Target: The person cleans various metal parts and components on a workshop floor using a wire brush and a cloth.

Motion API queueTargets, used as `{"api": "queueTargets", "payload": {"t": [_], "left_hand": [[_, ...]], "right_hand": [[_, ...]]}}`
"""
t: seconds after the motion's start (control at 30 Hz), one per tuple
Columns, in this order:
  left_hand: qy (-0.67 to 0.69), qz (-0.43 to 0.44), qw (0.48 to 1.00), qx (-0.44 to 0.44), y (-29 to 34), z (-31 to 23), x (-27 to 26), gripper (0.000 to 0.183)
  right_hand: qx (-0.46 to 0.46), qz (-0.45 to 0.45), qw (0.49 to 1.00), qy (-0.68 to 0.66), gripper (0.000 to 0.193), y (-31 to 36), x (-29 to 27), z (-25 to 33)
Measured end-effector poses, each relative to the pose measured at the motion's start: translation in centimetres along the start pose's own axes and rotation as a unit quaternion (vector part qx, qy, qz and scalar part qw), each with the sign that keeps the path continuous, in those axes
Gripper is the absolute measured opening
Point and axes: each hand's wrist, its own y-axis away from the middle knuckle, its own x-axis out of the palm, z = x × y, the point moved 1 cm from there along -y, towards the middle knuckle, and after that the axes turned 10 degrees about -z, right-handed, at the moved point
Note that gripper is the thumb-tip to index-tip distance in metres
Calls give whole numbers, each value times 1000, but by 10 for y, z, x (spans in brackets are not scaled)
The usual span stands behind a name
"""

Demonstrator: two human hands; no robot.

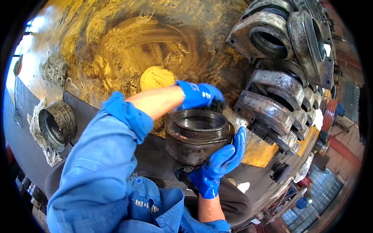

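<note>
A dark, greasy bearing housing (197, 143) with a round bore stands upright at the front edge of the table, its ring-shaped rim facing up. My left hand (197, 96), in a blue rubber glove, reaches over the far side of that rim. Its fingers are curled around something dark and blurred that I cannot make out. Against the right side of the housing rests my right hand (222, 160), also gloved in blue, with the fingers stretched out and pointing away from me.
Several metal bearing housings (268, 105) are stacked at the right. A lump of yellow grease (156, 78) lies on the smeared table (89, 77) beyond my left forearm. At the left are a ribbed metal ring (58, 125) on pale rags and a grey wad of fibre (54, 68).
</note>
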Motion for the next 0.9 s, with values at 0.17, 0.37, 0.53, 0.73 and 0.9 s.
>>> {"api": "queueTargets", "payload": {"t": [0.17, 0.37, 0.53, 0.73, 0.9], "left_hand": [[-132, 47, 987, -81, 34, 8, -9, 57], [-274, 80, 948, -144, 97, 23, -32, 59], [-328, -123, 917, 190, 46, 42, -24, 49], [-497, -3, 842, 211, 14, 35, 0, 21], [-521, 103, 837, 131, 84, 32, -38, 40]], "right_hand": [[5, -4, 1000, -10, 43, 0, 2, -1], [19, 1, 1000, -19, 42, 2, -1, 1], [9, 5, 1000, -23, 41, 2, 2, 6], [16, 10, 1000, -21, 39, 0, 3, 3], [13, 5, 999, -45, 39, -1, 2, 4]]}}
